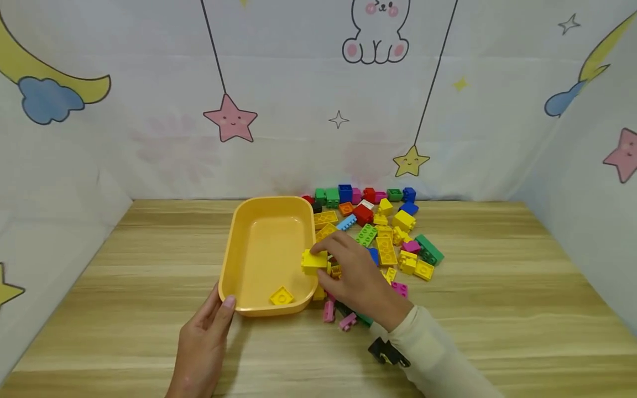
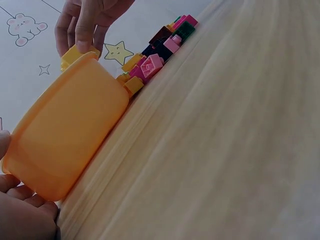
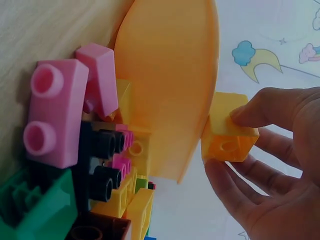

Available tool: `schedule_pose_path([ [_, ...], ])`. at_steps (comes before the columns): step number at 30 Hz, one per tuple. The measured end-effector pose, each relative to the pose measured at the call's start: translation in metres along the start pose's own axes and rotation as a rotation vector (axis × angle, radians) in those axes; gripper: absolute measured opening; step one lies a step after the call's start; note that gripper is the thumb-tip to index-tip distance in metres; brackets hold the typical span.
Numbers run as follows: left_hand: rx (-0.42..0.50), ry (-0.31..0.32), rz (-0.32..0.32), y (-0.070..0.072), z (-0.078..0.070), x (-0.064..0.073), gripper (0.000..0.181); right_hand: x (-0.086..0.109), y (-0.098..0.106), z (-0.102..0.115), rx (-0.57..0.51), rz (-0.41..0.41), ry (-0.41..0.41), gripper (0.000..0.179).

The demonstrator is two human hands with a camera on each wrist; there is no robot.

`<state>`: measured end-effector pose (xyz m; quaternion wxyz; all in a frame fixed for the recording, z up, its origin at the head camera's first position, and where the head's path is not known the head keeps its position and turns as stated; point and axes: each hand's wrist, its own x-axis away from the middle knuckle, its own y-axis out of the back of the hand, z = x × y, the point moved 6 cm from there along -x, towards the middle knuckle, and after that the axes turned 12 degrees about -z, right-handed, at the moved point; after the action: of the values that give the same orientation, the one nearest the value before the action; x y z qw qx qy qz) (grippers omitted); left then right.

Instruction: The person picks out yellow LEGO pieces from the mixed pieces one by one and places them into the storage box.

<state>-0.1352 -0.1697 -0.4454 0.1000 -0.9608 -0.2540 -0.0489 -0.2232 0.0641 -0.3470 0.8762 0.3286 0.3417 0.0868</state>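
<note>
My right hand (image 1: 355,271) pinches a yellow building block (image 1: 314,262) between thumb and fingers, right at the right rim of an orange-yellow plastic tub (image 1: 230,249). In the right wrist view the yellow block (image 3: 227,122) shows its hollow underside and overlaps the tub's rim. My left hand (image 1: 209,337) holds the tub's near left corner, thumb on the rim and the other fingers under the outer wall, as the left wrist view also shows. One small yellow brick (image 1: 281,296) lies inside the tub at its near end.
Right of the tub spreads a loose pile of building blocks in many colours, including a green brick (image 1: 429,250), a red brick (image 1: 363,214) and a pink brick (image 1: 329,311). Several lie against the tub's right side. A white patterned cloth (image 1: 298,160) stands behind the wooden table (image 1: 497,287).
</note>
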Motion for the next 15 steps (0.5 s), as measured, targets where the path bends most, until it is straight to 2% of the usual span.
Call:
schedule_pose_path([
  [4, -0.01, -0.004, -0.002, 0.0008, -0.0014, 0.0003, 0.061, 0.0001, -0.0017, -0.0021, -0.019, 0.007, -0.008, 0.029],
  [10, 0.023, -0.001, 0.008, 0.0002, -0.0017, 0.0005, 0.062, 0.0018, -0.008, -0.004, -0.05, 0.051, -0.01, 0.033],
  [15, 0.039, -0.009, 0.013, -0.0013, -0.0011, 0.0008, 0.062, 0.0032, -0.0084, -0.0055, -0.078, 0.05, -0.018, 0.034],
])
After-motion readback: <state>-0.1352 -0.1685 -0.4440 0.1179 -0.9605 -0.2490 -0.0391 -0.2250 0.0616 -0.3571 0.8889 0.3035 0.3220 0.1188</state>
